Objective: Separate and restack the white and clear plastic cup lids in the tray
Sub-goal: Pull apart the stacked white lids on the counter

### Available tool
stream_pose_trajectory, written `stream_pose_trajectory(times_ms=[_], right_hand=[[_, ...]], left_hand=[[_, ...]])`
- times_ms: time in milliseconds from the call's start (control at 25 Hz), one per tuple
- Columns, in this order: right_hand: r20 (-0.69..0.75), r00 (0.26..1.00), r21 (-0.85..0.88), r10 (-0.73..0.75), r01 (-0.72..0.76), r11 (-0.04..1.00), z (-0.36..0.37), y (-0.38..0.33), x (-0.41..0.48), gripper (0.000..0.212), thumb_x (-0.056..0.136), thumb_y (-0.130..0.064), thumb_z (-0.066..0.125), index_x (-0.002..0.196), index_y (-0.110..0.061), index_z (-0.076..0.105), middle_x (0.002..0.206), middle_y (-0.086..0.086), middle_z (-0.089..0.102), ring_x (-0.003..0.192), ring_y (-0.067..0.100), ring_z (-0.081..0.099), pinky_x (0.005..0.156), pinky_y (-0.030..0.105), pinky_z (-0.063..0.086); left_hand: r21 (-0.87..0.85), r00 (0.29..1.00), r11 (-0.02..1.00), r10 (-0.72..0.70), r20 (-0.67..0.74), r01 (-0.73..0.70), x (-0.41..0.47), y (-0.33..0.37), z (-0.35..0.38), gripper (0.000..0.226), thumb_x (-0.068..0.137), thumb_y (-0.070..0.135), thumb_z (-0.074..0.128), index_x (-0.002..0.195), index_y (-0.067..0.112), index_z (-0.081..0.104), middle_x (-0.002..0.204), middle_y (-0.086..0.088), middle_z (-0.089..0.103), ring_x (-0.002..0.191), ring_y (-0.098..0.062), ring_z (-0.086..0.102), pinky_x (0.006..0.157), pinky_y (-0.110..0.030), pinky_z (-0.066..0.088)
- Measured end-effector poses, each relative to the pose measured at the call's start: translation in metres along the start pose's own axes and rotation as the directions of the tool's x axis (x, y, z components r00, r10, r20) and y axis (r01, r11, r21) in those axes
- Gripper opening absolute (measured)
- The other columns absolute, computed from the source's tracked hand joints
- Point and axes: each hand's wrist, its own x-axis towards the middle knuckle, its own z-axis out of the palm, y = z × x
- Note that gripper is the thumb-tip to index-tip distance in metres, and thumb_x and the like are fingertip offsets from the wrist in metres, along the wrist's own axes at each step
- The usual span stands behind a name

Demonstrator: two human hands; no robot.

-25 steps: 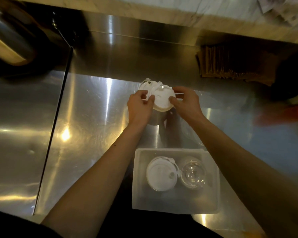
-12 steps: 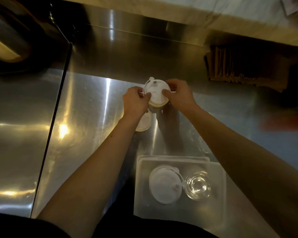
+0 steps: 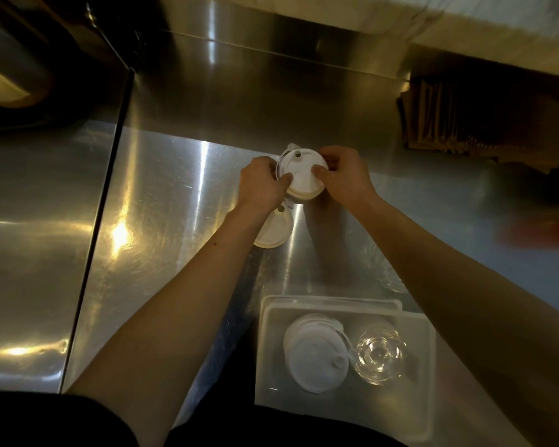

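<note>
Both hands hold a stack of white cup lids (image 3: pixel 302 175) above the steel counter. My left hand (image 3: pixel 262 185) pinches its left edge and my right hand (image 3: pixel 342 179) grips its right edge. One single white lid (image 3: pixel 273 232) lies flat on the counter just below my left wrist. Near the front edge stands a translucent tray (image 3: pixel 417 398). Inside it a stack of white lids (image 3: pixel 315 353) sits on the left, and a stack of clear lids (image 3: pixel 380 354) sits on the right.
The steel counter (image 3: pixel 175 221) stretches left past a dark seam (image 3: pixel 100 221). Brown paper sleeves (image 3: pixel 465 124) stand at the back right under a marble ledge. A blurred red shape (image 3: pixel 539 233) lies at the far right. A dark round vessel (image 3: pixel 13 59) sits back left.
A single white lid has come off the held stack and now lies on the counter under my left wrist. Both hands still hold the stack, a little farther from the tray.
</note>
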Motion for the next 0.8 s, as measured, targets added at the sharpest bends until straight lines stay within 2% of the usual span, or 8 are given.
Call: stream_pose_trajectory(times_ms=[200, 320, 400, 480, 520, 800], right_hand=[[-0.004, 1.000, -0.007, 0.006, -0.006, 1.000, 0.001, 0.001, 0.003, 0.034, 0.090, -0.013, 0.064, 0.124, -0.010, 0.061, 0.123, 0.010, 0.067, 0.113, 0.023, 0.063, 0.095, 0.033, 0.053], [0.001, 1.000, -0.020, 0.003, -0.003, 1.000, 0.000, 0.002, 0.004, 0.033, 0.090, -0.012, 0.064, 0.123, -0.010, 0.061, 0.123, 0.011, 0.067, 0.113, 0.024, 0.063, 0.090, 0.029, 0.052], [0.002, 1.000, -0.053, -0.002, 0.002, 0.999, 0.000, 0.003, 0.005, 0.033, 0.090, -0.012, 0.063, 0.123, -0.010, 0.061, 0.123, 0.011, 0.067, 0.113, 0.024, 0.063, 0.087, 0.027, 0.050], [0.001, 1.000, -0.093, -0.020, 0.020, 0.995, 0.001, 0.003, 0.005, 0.032, 0.090, -0.011, 0.062, 0.122, -0.010, 0.061, 0.122, 0.011, 0.067, 0.112, 0.024, 0.063, 0.084, 0.026, 0.048], [0.000, 1.000, -0.105, -0.027, 0.026, 0.994, 0.001, 0.002, 0.005, 0.031, 0.090, -0.011, 0.062, 0.121, -0.010, 0.062, 0.122, 0.011, 0.067, 0.112, 0.025, 0.063, 0.082, 0.026, 0.047], [-0.016, 0.999, -0.135, -0.036, 0.034, 0.990, 0.002, 0.006, 0.005, 0.029, 0.090, -0.015, 0.064, 0.118, -0.008, 0.064, 0.118, 0.012, 0.069, 0.108, 0.024, 0.065, 0.079, 0.024, 0.046]], left_hand=[[-0.025, 1.000, 1.000, -0.013, -0.004, 0.013, -0.001, -0.001, 0.003, 0.035, 0.088, 0.024, 0.067, 0.116, 0.006, 0.061, 0.105, -0.009, 0.068, 0.057, -0.008, 0.057, 0.042, -0.003, 0.042], [-0.055, 0.999, 0.998, -0.034, 0.003, 0.034, 0.000, -0.002, 0.005, 0.034, 0.086, 0.023, 0.070, 0.114, 0.006, 0.060, 0.104, -0.010, 0.068, 0.061, -0.011, 0.062, 0.040, -0.004, 0.043], [-0.059, 0.999, 0.997, -0.046, 0.010, 0.047, -0.001, -0.002, 0.007, 0.035, 0.083, 0.024, 0.072, 0.111, 0.008, 0.059, 0.104, -0.009, 0.068, 0.075, -0.017, 0.067, 0.053, -0.014, 0.053], [-0.074, 0.999, 0.996, -0.052, 0.009, 0.053, -0.002, -0.001, 0.010, 0.037, 0.081, 0.024, 0.074, 0.111, 0.010, 0.058, 0.106, -0.010, 0.068, 0.085, -0.024, 0.070, 0.073, -0.034, 0.060], [-0.079, 0.999, 0.996, -0.051, 0.005, 0.052, -0.002, 0.000, 0.011, 0.036, 0.081, 0.023, 0.074, 0.111, 0.009, 0.058, 0.106, -0.010, 0.068, 0.087, -0.027, 0.070, 0.077, -0.040, 0.060], [-0.075, 0.999, 0.996, -0.048, -0.013, 0.046, 0.000, 0.001, 0.012, 0.031, 0.084, 0.020, 0.071, 0.110, 0.009, 0.061, 0.105, -0.012, 0.070, 0.088, -0.028, 0.071, 0.080, -0.045, 0.059]])
